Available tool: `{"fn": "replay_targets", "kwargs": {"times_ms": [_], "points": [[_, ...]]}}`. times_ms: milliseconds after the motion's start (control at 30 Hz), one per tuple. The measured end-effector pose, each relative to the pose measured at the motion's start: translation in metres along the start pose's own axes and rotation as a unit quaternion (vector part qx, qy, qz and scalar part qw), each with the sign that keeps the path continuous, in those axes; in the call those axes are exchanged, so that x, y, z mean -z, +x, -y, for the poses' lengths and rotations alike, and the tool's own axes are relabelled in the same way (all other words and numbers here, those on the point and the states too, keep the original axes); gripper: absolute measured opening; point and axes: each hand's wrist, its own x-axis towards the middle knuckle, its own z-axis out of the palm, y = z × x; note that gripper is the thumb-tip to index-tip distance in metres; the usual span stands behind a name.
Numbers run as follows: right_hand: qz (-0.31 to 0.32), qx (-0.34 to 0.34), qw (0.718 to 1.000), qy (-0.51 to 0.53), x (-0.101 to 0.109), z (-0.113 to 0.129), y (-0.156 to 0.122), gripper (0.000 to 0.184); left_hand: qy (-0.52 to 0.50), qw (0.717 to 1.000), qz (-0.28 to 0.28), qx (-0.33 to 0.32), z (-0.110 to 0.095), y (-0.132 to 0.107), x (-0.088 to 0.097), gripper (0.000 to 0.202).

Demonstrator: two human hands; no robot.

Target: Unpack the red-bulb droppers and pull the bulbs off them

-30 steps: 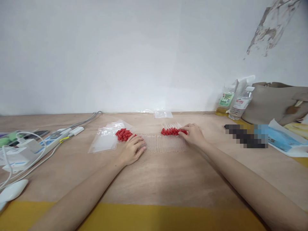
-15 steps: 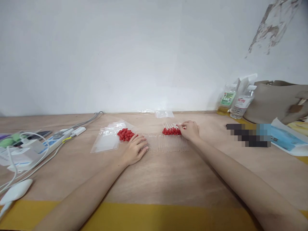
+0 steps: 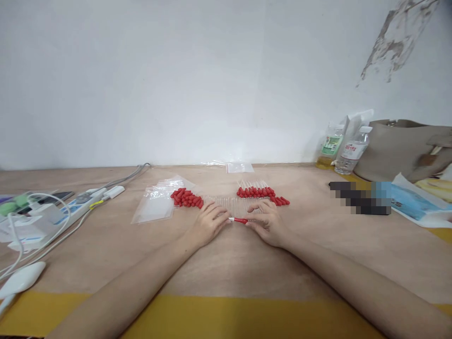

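Observation:
In front of me my left hand (image 3: 211, 223) pinches a thin clear glass tube (image 3: 231, 219), its far part hidden in the fingers. A red rubber bulb (image 3: 241, 220) sits in line at the tube's right end, and my right hand (image 3: 267, 222) pinches its other end. Just beyond my hands lies a row of clear glass tubes (image 3: 231, 205), side by side. Loose red bulbs (image 3: 185, 197) are heaped past my left hand. Behind the row lie several droppers (image 3: 256, 191) with red bulbs towards me, and a few red bulbs (image 3: 280, 201) lie beyond my right hand.
Clear plastic bags (image 3: 153, 207) lie left of the bulb heap, another bag (image 3: 240, 167) by the wall. A power strip (image 3: 76, 207) with cables is at the left. Two bottles (image 3: 349, 153), a handbag (image 3: 402, 146) and a blue packet (image 3: 415, 202) are at the right.
My right hand has come back from the droppers towards me and left, now at a red bulb. My left hand has shifted slightly right and nearer, meeting it at the tube.

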Motion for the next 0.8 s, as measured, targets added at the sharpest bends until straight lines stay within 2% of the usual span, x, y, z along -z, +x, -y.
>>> {"fn": "replay_targets", "kwargs": {"times_ms": [100,267,433,600,800], "points": [[0.02,-0.004,1.0,-0.008,0.001,-0.001,0.001,0.016,-0.003,1.0,0.016,-0.009,-0.004,0.003,-0.002,0.019],[0.025,0.005,0.998,-0.049,-0.009,0.008,0.005,0.036,0.007,1.0,0.021,-0.02,-0.008,0.006,-0.001,0.019],[0.002,0.052,0.992,-0.116,-0.02,0.015,0.009,0.017,0.022,0.998,0.029,-0.047,-0.012,0.007,0.0,0.02],[-0.008,0.091,0.982,-0.163,-0.017,0.015,0.007,0.018,0.018,0.996,0.04,-0.072,-0.01,0.005,0.0,0.024],[-0.039,0.125,0.971,-0.202,-0.016,0.01,0.002,0.015,-0.007,0.998,0.043,-0.054,-0.01,0.003,0.003,0.028]]}}
